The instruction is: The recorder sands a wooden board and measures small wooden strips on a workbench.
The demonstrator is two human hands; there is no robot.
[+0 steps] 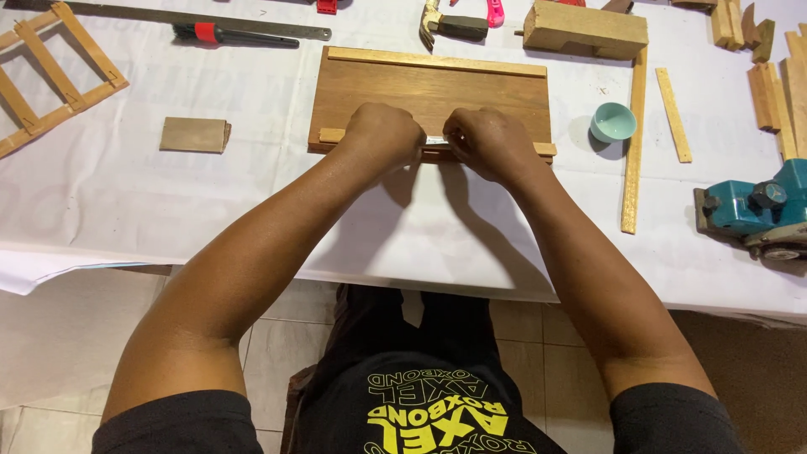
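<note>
On the white-covered worktop (126,202), seen from the head camera, a brown wooden board (429,88) lies flat in front of the person, with a lighter strip of wood (437,61) along its far edge and another thin strip (332,134) along its near edge. Both hands are at this near edge, close together. The left hand (382,134) is closed into a loose fist, fingers curled down on the near strip. The right hand (487,141) is closed in the same way just beside it. Between the two hands a small bright metal piece (435,140) is visible; both hands seem to pinch it, but what kind of thing it is I cannot tell, because the fingers hide most of it.

To the left of the board lies a small flat wooden block (195,134), and further left a wooden frame like a ladder (50,76). At the far side there is a hand saw (193,21), a black brush with a red band (231,35), a hammer (450,25) and a thick wood block (584,29). To the right of the board stands a small pale green bowl (612,122), next to it a long thin wood strip (633,143) and a shorter one (673,114). At the right edge rests a blue-green electric planer (756,210).
</note>
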